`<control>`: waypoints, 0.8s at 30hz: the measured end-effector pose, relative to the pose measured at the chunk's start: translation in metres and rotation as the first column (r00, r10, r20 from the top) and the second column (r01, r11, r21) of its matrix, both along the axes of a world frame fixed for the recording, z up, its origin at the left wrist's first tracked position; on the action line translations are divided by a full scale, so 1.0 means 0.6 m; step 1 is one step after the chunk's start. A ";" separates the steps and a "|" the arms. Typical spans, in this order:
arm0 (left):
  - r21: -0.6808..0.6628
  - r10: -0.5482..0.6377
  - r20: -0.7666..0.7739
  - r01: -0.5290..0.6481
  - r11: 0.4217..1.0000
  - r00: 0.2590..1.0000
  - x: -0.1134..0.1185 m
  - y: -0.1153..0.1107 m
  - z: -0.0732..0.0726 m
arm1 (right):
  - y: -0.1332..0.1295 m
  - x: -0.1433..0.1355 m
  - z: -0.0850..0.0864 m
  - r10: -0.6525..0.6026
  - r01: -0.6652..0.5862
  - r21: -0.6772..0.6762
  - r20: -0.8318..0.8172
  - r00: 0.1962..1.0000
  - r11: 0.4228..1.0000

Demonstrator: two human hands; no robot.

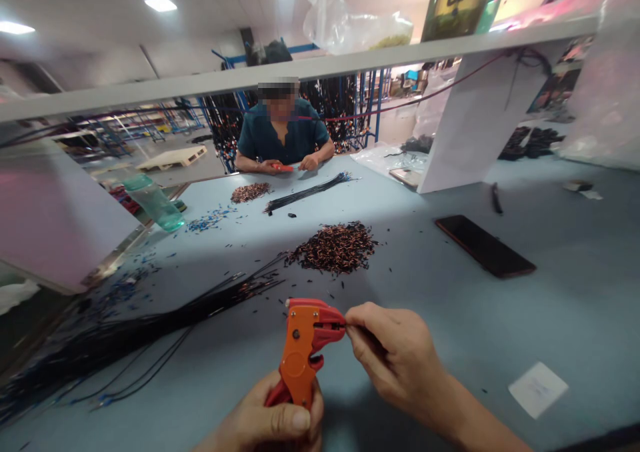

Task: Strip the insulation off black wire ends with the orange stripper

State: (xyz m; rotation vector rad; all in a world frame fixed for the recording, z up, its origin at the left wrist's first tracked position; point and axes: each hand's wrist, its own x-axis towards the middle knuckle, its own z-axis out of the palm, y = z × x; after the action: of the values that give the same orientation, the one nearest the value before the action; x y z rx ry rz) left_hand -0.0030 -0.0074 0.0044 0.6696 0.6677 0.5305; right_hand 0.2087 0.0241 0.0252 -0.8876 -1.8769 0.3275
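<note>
Left hand (270,422) grips the orange wire stripper (303,349) by its handles — right hand (395,355) fingertips pinched narrow at its head, wire hidden; stripped-wire pile (335,247) beyond.

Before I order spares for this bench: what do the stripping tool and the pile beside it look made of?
The wire stripper, gripped by the left hand, looks like moulded plastic: matte orange body, red head and handles, with a dark rivet, probably metal. The right hand pinches at its jaws. The pile of cut ends looks like black plastic insulation mixed with copper-coloured glints, likely bare wire; too small to be sure.
</note>
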 end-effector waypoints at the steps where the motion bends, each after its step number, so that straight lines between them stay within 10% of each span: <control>1: 0.009 -0.009 0.003 0.009 1.000 1.000 0.000 0.001 -0.002 | 0.000 0.000 0.000 -0.002 0.002 0.003 0.001 1.000 1.000; 24: 0.083 0.021 -0.104 -0.013 0.996 0.994 0.002 -0.009 -0.005 | -0.002 -0.007 -0.014 -0.044 0.043 0.030 0.024 0.999 0.999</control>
State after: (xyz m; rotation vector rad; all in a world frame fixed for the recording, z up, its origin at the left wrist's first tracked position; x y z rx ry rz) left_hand -0.0019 -0.0128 0.0016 0.7740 0.7534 0.5438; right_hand 0.2046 0.0228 0.0171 -0.9147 -1.8773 0.2632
